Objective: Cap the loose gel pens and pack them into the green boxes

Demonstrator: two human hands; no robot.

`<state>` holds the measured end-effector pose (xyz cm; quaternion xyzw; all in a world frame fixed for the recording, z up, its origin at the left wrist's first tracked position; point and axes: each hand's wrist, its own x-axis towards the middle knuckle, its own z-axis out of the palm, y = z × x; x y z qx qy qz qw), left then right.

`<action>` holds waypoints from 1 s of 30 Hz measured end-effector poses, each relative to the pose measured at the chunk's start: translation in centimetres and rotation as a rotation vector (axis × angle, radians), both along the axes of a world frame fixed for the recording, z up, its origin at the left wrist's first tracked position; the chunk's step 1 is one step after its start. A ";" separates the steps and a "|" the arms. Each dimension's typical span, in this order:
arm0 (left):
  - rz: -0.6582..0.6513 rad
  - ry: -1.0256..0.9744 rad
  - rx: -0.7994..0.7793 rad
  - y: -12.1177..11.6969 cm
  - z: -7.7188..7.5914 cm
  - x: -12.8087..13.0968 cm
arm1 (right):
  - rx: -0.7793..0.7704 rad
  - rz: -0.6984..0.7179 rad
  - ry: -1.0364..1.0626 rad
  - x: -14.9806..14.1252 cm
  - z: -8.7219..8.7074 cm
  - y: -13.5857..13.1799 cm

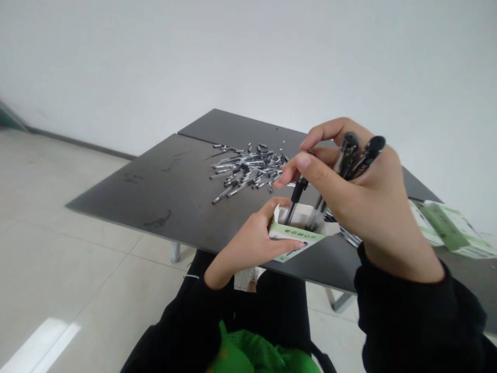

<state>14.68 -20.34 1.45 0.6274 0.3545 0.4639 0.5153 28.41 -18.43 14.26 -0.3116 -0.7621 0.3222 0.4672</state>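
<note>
My left hand is closed around a small white and green carton, thumb on its front face, with the carton's top open and a flap folded out to the right. Above it, my right hand holds several black-capped pens. One pen is pinched between thumb and fingertips, its clear barrel reaching down into the carton. Other pens pass through the palm, caps up, and their lower ends also reach the carton's mouth. How deep they go is hidden.
A heap of loose clear-barrelled pens and caps lies mid-table. More pens are under my right wrist. Green and white flat cartons lie at the right. The dark table has its near edge in front of my legs; a white wall stands behind.
</note>
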 end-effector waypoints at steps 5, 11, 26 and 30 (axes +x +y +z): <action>0.019 -0.052 0.032 -0.1 0.1 -0.3 | -0.077 -0.057 -0.071 0.6 -0.3 -0.4; 0.042 -0.018 0.078 -0.4 0.3 -0.6 | -0.130 -0.037 -0.086 1.0 -0.4 -1.1; 0.129 0.004 0.207 -0.9 0.8 -0.6 | -0.129 0.028 -0.042 2.2 -1.6 -1.2; 0.139 0.008 0.188 -0.9 0.8 -0.6 | -0.150 0.079 -0.153 2.7 -1.9 -1.0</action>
